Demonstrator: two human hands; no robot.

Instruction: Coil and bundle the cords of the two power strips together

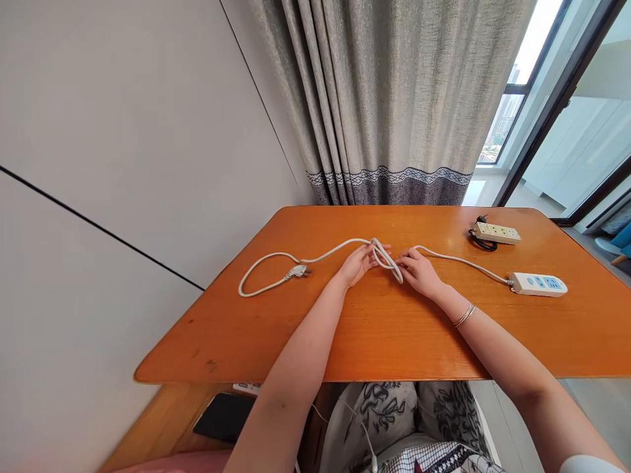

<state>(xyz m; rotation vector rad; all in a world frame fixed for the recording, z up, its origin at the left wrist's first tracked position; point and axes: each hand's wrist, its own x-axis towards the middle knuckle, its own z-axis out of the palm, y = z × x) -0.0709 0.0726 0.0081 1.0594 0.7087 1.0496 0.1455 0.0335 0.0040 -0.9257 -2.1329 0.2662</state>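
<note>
A white power cord (340,247) is gathered into a few narrow loops between my hands, just above or on the wooden table (394,341). My left hand (359,265) grips the left side of the loops, its fingers reaching behind them. At their right end, my right hand (419,271) has its fingers closed on the cord. To the left, the cord curves round loosely to its white plug (297,271), which lies on the tabletop. On the right it runs out to a white power strip (538,284) with blue sockets. My fingers partly hide the loops.
A second, cream power strip (497,233) with its black cord (482,243) bundled lies at the back right. A grey curtain (394,98) hangs behind the table, and a white wall (123,164) borders its left side. Below the front edge is a black flat object (224,417).
</note>
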